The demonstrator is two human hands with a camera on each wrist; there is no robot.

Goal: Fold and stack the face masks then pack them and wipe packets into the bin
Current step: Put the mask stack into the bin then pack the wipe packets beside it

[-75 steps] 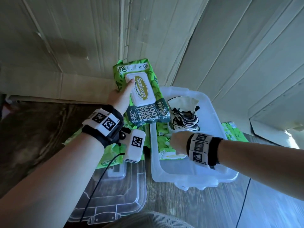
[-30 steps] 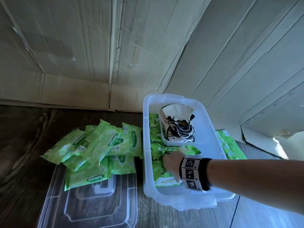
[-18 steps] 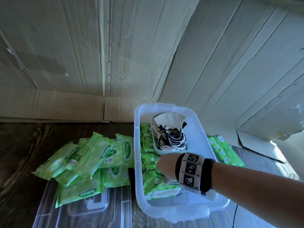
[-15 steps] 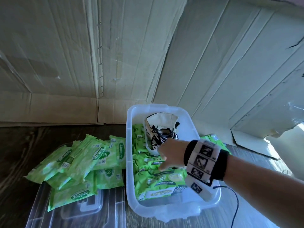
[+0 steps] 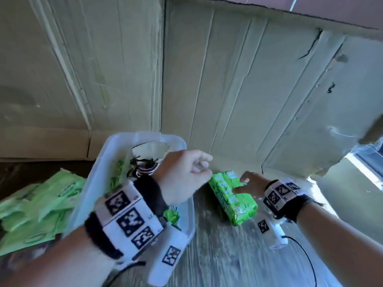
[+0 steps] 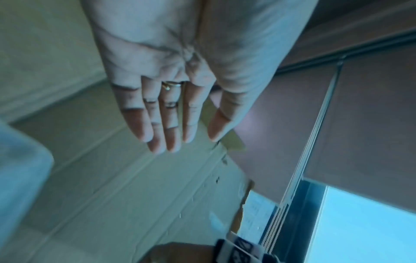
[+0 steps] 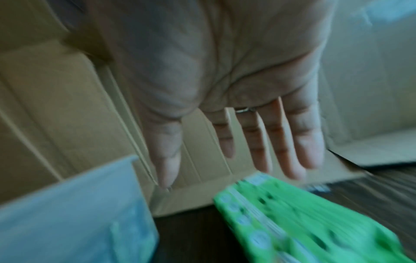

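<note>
A clear plastic bin (image 5: 99,172) holds a stack of folded face masks (image 5: 143,166) with black ear loops and green wipe packets (image 5: 116,177). To the right of the bin, a large green wipe packet (image 5: 232,201) lies on the wooden surface. My right hand (image 5: 243,184) reaches over the packet's far end with straight, spread fingers; the right wrist view shows this hand (image 7: 225,169) just above the packet (image 7: 303,222). My left hand (image 5: 204,168) hovers over the bin's right rim, close to the packet and holding nothing. Its fingers (image 6: 171,138) are straight.
A heap of small green wipe packets (image 5: 37,208) lies left of the bin. Cardboard walls (image 5: 228,79) stand close behind, with a torn gap (image 5: 369,166) at the right. A black cable (image 5: 306,257) trails from my right wrist.
My right hand left the bin and moved right to the large packet beside it. My left hand came back into view over the bin's right rim. The view swung right.
</note>
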